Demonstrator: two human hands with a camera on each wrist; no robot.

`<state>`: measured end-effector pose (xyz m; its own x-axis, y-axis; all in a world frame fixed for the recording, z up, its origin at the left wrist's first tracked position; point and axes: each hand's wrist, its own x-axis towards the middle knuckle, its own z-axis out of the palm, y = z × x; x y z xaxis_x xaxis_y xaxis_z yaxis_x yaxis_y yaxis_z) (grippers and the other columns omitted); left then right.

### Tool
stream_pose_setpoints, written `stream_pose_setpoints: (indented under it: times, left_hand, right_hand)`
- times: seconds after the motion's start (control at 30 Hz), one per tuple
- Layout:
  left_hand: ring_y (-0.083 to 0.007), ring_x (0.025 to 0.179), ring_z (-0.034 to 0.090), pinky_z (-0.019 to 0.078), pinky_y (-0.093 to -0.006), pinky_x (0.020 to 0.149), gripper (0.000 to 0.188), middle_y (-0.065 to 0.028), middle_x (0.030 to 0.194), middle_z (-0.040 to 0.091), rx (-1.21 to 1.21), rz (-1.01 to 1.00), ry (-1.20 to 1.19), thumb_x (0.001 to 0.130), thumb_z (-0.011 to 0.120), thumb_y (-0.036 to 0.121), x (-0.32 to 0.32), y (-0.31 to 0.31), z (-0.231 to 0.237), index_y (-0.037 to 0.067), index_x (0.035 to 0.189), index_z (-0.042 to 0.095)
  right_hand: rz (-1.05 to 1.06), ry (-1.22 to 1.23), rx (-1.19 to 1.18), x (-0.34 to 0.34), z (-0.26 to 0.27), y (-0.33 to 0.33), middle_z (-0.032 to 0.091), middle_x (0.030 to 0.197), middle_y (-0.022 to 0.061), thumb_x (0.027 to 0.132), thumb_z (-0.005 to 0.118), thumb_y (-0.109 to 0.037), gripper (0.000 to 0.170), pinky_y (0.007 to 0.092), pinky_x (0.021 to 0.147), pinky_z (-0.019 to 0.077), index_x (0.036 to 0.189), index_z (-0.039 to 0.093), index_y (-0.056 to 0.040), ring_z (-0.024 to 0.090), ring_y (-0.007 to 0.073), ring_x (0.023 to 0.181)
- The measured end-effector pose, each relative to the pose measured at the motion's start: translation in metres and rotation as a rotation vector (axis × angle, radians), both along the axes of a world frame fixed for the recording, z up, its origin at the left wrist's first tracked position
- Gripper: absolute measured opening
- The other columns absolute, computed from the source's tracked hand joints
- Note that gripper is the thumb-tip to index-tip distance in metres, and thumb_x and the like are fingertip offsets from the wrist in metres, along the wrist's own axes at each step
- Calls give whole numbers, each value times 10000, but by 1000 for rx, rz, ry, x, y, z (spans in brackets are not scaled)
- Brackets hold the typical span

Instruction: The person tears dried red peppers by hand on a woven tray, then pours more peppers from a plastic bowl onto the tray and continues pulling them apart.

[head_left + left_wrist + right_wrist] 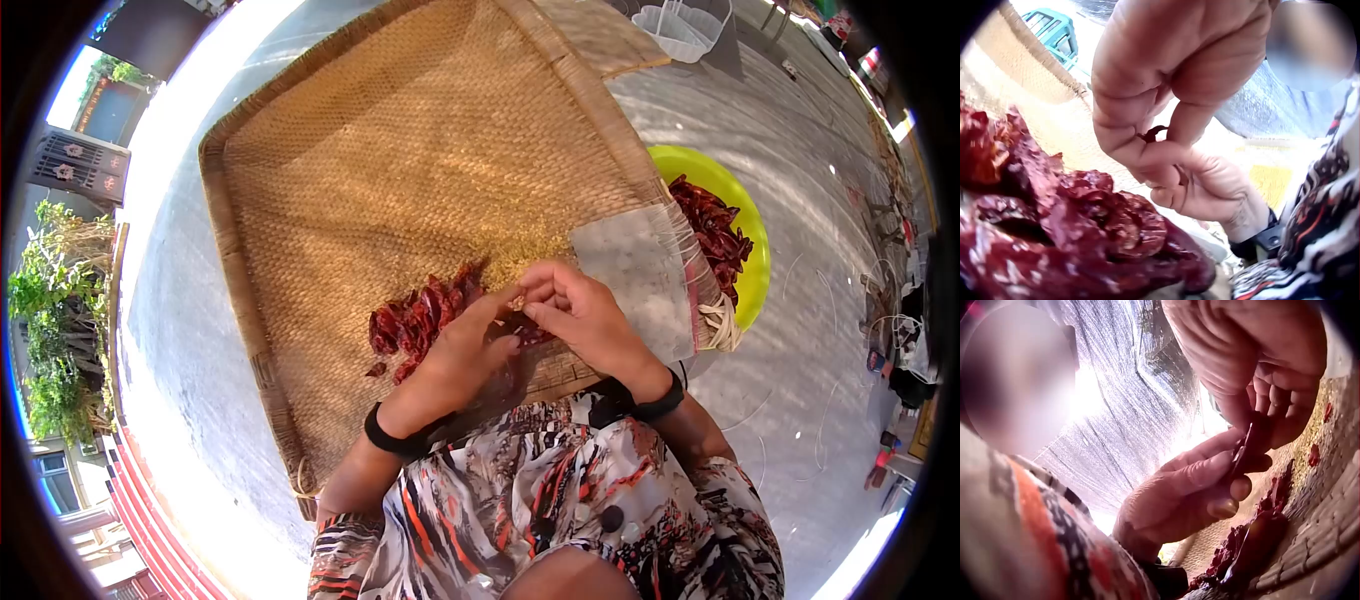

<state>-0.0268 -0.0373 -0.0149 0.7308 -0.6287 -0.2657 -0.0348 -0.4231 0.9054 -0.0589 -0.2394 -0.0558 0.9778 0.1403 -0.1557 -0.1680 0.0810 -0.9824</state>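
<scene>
A woven tray [330, 190] is stretching beneath and beyond the grip, while a yellow-green basin [758, 240] of dark red chilies [710, 225] is sitting to its right. A pile of dried chilies [415, 325] is lying just left of the grip, nearer the left hand [450, 355]. Both that and the right hand [590, 325] are pinching one dried chili [1242, 450] between them, its long axis slanting steeply up towards the right fingertips in the right wrist view. It is looking flat, thin and dark red. Yellow seeds [520, 245] are lying just beyond the grip.

Patterned top [575, 470] — white, black, orange | two wristbands [660, 401] — black
</scene>
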Motion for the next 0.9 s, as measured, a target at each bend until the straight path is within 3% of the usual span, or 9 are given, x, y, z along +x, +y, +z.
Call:
stream_pose_setpoints:
  times: [0.13,0.27,0.43,0.47,0.5,0.63,0.67,0.77,0.9]
  left_hand:
    - [-115,975,591,492,-257,794,470,-51,1166,585,-135,106,204,994,547,11,0,7,-10,44,1438,397]
    - [-134,945,616,503,-273,790,461,-70,1106,638,-70,58,56,981,573,14,-1,0,-6,31,1410,405]
    - [-225,871,691,529,-310,767,428,-124,967,705,65,-14,-245,944,618,52,5,8,7,41,1340,456]
    - [-262,878,675,525,-336,766,413,-127,989,682,15,53,-92,912,654,60,4,8,9,39,1295,502]
    - [-294,862,641,514,-369,764,389,-141,997,633,199,66,-393,872,685,64,17,23,6,39,1237,555]
    - [-335,887,601,502,-411,767,365,-158,1000,579,344,160,-541,832,730,101,30,38,-6,48,1171,602]
    - [-343,897,599,503,-416,770,370,-162,999,575,364,158,-598,827,739,112,31,40,-10,53,1168,605]
    - [-363,928,590,502,-431,777,382,-172,997,560,470,112,-643,809,765,158,31,32,-18,53,1141,609]
    - [-364,919,586,502,-438,777,343,-176,999,542,470,83,-644,792,764,160,34,27,-28,55,1078,608]
  right_hand:
    - [13,75,108,-7,7,-12,622,1012,35,931,637,-44,299,232,755,504,1219,561,-13,601,78,884]
    - [131,55,130,-11,16,-7,619,1016,25,912,647,-11,229,232,757,496,1139,620,-12,596,80,887]
    - [48,-282,-309,-9,20,-10,616,933,85,844,681,6,170,324,748,500,1009,656,-22,627,216,869]
    - [7,-314,-366,-10,28,-13,613,928,94,833,684,15,167,334,755,497,994,660,-24,626,234,870]
    - [-179,-367,-506,-11,39,-23,618,937,98,837,684,15,170,335,770,499,1000,660,-25,627,237,881]
    - [-654,-550,-898,-16,51,-80,644,1049,117,855,673,10,206,327,832,511,1058,666,-28,635,272,933]
    - [-729,-466,-827,-19,46,-95,641,1079,119,863,677,-43,230,351,877,502,1093,667,-38,624,287,983]
    - [-795,-352,-1322,-23,40,-111,640,1111,119,868,679,-98,264,379,925,485,1128,662,-56,609,301,1029]
    - [-541,-160,-867,-21,37,-76,635,1139,112,839,693,-118,331,398,938,474,1165,644,-86,586,291,1088]
